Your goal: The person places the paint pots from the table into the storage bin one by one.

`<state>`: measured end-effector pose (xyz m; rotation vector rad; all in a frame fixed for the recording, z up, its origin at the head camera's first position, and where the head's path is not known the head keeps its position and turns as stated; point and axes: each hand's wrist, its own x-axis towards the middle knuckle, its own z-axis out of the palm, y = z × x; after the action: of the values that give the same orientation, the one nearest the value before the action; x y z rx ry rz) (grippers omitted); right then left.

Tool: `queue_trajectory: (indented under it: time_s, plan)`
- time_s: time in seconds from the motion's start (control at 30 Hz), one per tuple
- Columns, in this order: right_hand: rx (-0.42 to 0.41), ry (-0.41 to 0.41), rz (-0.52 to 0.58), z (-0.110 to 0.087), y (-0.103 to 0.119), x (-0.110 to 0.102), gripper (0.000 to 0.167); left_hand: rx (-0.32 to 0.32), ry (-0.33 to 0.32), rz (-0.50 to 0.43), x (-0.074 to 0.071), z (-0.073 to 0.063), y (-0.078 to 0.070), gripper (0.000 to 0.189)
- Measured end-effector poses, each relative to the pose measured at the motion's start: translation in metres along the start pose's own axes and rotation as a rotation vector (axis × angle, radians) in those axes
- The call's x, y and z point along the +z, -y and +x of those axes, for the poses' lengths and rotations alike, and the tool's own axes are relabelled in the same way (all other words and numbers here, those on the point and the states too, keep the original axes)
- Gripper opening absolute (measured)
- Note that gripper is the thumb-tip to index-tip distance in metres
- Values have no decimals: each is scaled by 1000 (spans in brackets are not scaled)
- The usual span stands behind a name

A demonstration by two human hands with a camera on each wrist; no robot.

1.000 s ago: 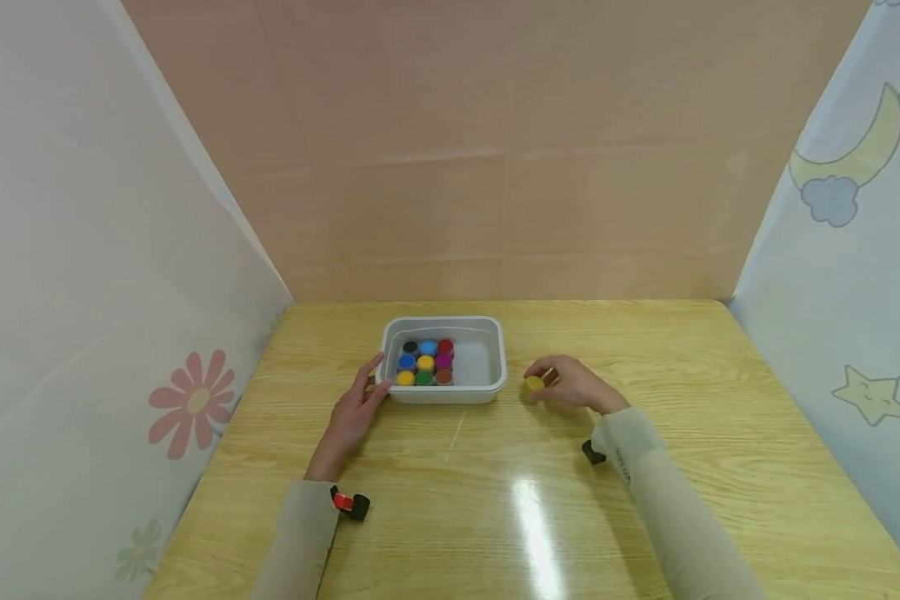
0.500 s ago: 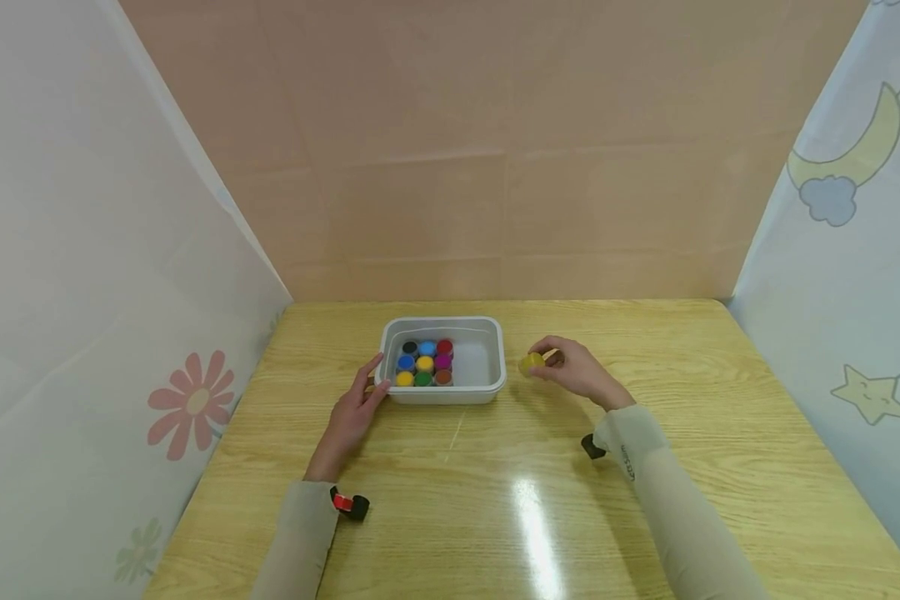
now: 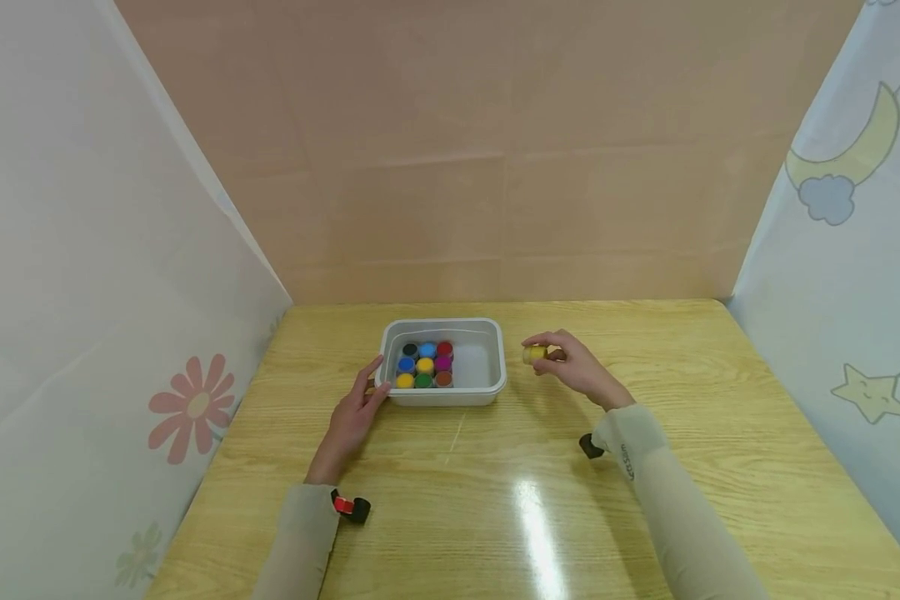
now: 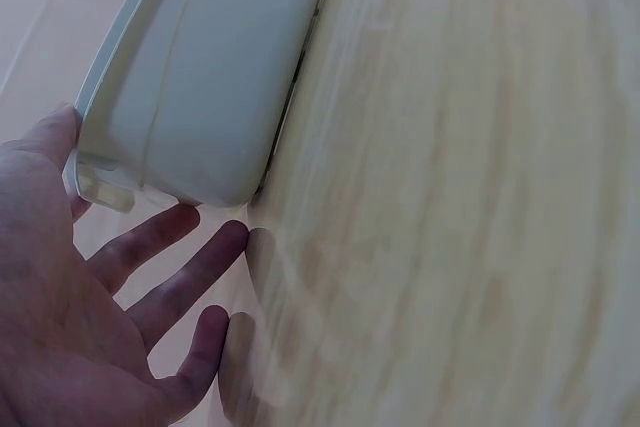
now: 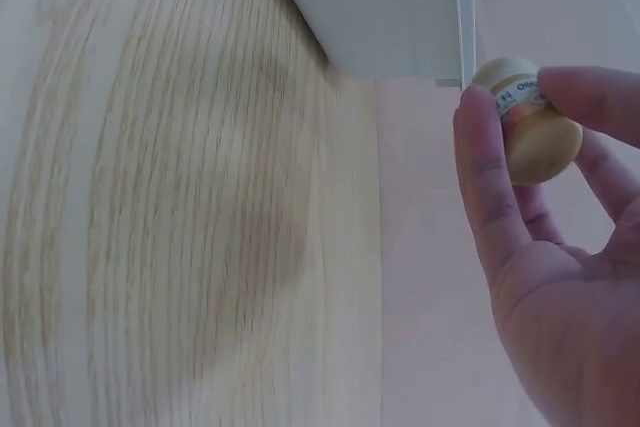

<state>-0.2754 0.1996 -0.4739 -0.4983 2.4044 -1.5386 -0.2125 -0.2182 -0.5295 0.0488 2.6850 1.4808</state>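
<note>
My right hand (image 3: 579, 372) pinches a small paint jar (image 5: 540, 132) between thumb and fingers, to the right of the tray and off the table. The jar has a yellow cap, a clear body and a printed label band, and it lies tilted on its side in the grip. The white plastic tray (image 3: 501, 367) stands on the table with several paint jars (image 3: 425, 365) in its left part, caps in black, blues, red, yellows, purple, green and brown. My left hand (image 3: 351, 421) rests against the tray's front left corner, its fingers spread loosely along rim and outer wall.
A wood-patterned table (image 3: 450, 492) carries everything. A brown backdrop (image 3: 450, 167) stands behind it, with pale patterned side walls (image 3: 82, 292) at left and right. Black wrist cameras (image 3: 357, 509) sit on both sleeves.
My right hand has lifted the yellow-capped jar from the table and turned it onto its side in the fingers. Left hand and tray have stayed in place.
</note>
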Motion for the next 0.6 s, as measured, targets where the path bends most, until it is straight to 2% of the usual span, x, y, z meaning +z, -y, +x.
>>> queue_trajectory:
  time_s: [0.37, 0.6]
  plan:
    - [15, -92, 87, 3, 2, 3, 38, -3, 3, -10, 1, -1, 0, 63]
    - [4, -126, 61, 6, 7, 1, 36, 5, -4, -8, 1, 1, 0, 62]
